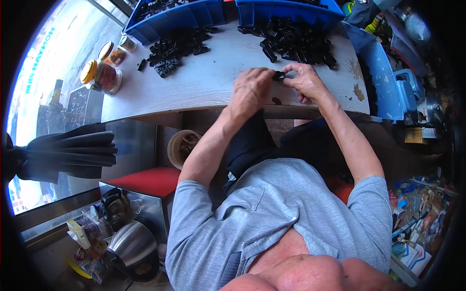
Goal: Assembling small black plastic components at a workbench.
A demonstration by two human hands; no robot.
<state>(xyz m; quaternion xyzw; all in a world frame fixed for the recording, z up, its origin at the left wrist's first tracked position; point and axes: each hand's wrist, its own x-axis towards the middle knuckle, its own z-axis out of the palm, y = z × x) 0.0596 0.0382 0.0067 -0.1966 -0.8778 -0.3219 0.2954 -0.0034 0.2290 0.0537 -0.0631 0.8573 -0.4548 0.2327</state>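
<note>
Between my two hands, low over the near part of the white table (194, 92), is a small black plastic part (278, 75). My left hand (252, 88) closes its fingers on the part's left end. From the other side, my right hand (307, 83) pinches it between thumb and fingers. The part's exact shape is mostly covered by my fingertips. Just beyond my hands lies a heap of similar black parts (296, 41). A second heap of black parts (172, 51) spreads over the table farther left.
Two blue bins (182, 18) (291, 12) stand along the table's far edge. Jars (104, 77) sit at the left corner. A light-blue tub (386, 80) adjoins the right side. Below left are a bucket (174, 150) and a metal kettle (132, 242).
</note>
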